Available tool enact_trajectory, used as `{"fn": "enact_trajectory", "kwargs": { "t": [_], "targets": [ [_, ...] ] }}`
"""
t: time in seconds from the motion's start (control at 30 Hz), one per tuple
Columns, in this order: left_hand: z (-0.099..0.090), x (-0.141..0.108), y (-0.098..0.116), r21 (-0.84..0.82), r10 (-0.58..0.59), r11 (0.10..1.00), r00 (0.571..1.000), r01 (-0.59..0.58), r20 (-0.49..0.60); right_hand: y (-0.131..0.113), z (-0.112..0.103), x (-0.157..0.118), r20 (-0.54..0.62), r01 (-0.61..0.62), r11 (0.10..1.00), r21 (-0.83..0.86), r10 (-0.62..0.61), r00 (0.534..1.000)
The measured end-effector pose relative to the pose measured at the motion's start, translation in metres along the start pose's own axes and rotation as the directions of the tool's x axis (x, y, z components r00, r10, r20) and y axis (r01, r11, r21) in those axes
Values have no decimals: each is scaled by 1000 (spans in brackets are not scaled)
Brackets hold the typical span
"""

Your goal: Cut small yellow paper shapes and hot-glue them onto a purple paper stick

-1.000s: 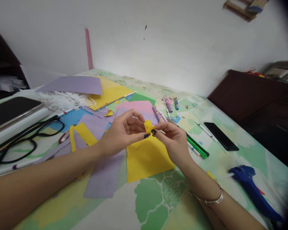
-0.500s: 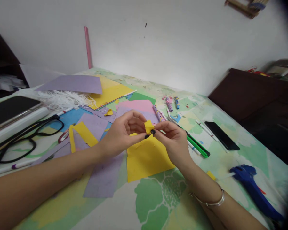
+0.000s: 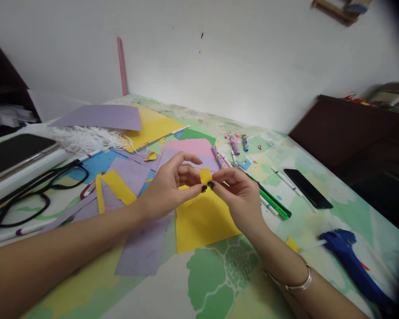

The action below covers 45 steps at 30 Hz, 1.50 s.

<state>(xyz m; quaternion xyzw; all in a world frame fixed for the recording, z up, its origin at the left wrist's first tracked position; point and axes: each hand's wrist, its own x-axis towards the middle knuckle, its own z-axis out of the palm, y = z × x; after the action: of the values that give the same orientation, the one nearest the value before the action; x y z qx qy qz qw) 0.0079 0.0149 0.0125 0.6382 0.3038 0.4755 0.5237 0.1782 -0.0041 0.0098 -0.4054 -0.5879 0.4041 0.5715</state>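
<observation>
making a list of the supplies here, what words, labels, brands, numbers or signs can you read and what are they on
None can be read anywhere in view.
Small yellow piece: no lettering visible.
Pink stick by the wall: any marks are too small to read.
Green cutter and blue glue gun: too small or blurred to tell any print.
Phone on the right: dark screen, no text showing.

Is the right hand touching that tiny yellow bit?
Touching. The head view shows the right hand pinching the yellow bit at its edge, between thumb and finger.
</observation>
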Motion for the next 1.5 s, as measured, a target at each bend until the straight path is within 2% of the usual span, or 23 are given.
{"fn": "enact_trajectory", "kwargs": {
  "t": [0.5,0.67,0.83,1.5],
  "targets": [
    [-1,2,4,0,-76,997,996,76,-43,-1,1,-1,30,-73,992,102,70,997],
    [-1,2,2,-64,-60,996,998,60,1,2,1,-1,25,-68,990,127,66,998],
    [-2,2,1,-36,-51,998,999,51,7,4,0,-1,44,-78,985,153,72,996],
    [-3,6,0,-71,-146,987,989,146,3,6,0,-1,16,-157,978,137,156,988]
  ]
}}
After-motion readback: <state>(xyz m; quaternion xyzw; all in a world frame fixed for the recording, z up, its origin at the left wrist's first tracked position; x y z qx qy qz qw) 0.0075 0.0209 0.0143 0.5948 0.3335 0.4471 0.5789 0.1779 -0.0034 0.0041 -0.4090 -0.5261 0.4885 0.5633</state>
